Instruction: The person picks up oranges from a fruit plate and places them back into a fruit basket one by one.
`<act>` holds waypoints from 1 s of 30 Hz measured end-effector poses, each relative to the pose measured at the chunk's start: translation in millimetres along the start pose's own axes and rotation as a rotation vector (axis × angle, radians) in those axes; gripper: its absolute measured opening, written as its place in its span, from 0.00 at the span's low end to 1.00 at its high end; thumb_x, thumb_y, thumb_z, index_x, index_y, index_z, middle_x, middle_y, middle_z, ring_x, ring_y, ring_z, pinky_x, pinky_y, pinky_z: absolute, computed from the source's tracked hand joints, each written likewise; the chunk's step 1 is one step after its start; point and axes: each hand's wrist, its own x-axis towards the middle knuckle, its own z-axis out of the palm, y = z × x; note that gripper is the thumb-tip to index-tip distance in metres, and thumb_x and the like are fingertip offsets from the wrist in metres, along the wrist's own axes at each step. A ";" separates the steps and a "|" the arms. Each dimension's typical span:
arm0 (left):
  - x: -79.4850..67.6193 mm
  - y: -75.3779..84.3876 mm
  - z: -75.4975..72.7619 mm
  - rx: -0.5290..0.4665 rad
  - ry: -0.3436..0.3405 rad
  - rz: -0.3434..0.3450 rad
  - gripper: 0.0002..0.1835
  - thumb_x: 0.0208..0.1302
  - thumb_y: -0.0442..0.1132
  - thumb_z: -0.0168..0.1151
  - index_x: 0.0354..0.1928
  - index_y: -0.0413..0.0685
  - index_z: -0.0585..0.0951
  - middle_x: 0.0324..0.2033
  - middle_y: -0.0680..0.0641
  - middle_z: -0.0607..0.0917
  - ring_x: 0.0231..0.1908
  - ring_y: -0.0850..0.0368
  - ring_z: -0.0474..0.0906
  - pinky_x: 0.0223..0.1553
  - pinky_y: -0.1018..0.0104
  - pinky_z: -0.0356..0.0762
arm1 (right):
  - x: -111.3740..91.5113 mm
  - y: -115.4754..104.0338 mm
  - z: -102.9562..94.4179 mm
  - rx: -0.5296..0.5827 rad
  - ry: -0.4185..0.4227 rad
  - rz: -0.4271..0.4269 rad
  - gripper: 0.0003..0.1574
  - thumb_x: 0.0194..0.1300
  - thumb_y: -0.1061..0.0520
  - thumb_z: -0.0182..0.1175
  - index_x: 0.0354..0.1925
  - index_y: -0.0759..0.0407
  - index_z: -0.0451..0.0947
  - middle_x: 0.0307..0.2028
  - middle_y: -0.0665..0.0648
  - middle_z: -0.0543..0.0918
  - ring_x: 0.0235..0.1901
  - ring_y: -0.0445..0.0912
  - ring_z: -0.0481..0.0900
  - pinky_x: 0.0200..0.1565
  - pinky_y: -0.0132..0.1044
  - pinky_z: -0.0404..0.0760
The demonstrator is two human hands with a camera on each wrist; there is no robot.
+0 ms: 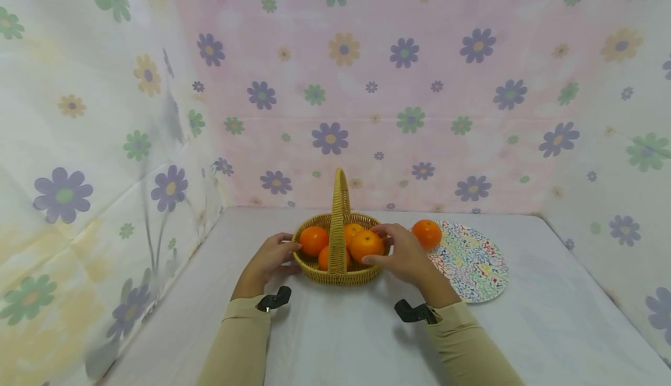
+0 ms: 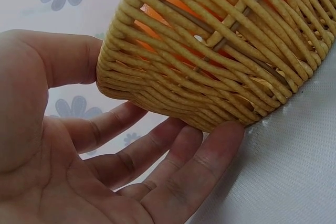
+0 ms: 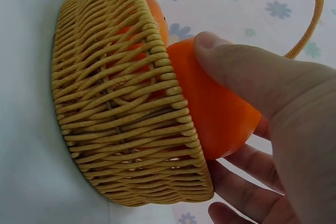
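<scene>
A wicker basket [image 1: 341, 278] with a tall arched handle stands on the white cloth with several oranges inside. My left hand [image 1: 269, 261] holds its left end; in the left wrist view the thumb lies at the rim and the fingers [image 2: 223, 142] spread along the woven side. At the basket's right end, my right hand [image 1: 403, 255] grips an orange [image 1: 366, 246], thumb on the near face and fingers round the far side. That orange [image 3: 212, 106] sits at the rim in the right wrist view. Another orange [image 1: 313, 240] lies near the left end.
Right of the basket is a round, flat, multicoloured speckled plate [image 1: 474, 264]. One more orange [image 1: 427, 234] is at its left edge, just beyond my right hand. Flower-printed cloth walls [image 1: 367, 89] enclose the table [image 1: 335, 339] at the back and both sides.
</scene>
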 end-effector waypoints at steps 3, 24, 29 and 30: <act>-0.3 0.0 -0.4 -0.003 -0.002 -0.004 0.27 0.71 0.40 0.61 0.68 0.38 0.71 0.65 0.33 0.75 0.60 0.40 0.79 0.54 0.43 0.86 | 0.2 -0.4 3.5 -0.017 -0.004 -0.014 0.43 0.52 0.39 0.80 0.63 0.48 0.78 0.55 0.50 0.81 0.51 0.47 0.80 0.57 0.47 0.85; 0.8 -0.7 0.9 0.014 0.015 0.004 0.26 0.71 0.40 0.61 0.67 0.38 0.71 0.62 0.34 0.78 0.55 0.43 0.84 0.50 0.45 0.88 | -0.8 -1.4 18.5 -0.068 -0.040 -0.026 0.41 0.55 0.35 0.77 0.63 0.46 0.77 0.53 0.48 0.81 0.53 0.46 0.79 0.60 0.47 0.84; 1.6 -0.2 1.4 0.012 0.016 -0.002 0.25 0.72 0.41 0.61 0.67 0.39 0.71 0.62 0.34 0.78 0.55 0.43 0.84 0.49 0.46 0.89 | -0.3 -0.7 22.6 -0.078 -0.033 -0.028 0.40 0.56 0.35 0.76 0.62 0.48 0.77 0.54 0.48 0.82 0.53 0.45 0.80 0.59 0.46 0.84; 1.7 -0.1 1.4 0.008 0.016 -0.003 0.25 0.72 0.41 0.61 0.67 0.39 0.71 0.62 0.34 0.78 0.55 0.43 0.84 0.49 0.46 0.89 | -0.2 -0.7 23.2 -0.083 -0.032 -0.027 0.40 0.57 0.35 0.76 0.62 0.48 0.77 0.54 0.48 0.82 0.52 0.45 0.80 0.59 0.45 0.84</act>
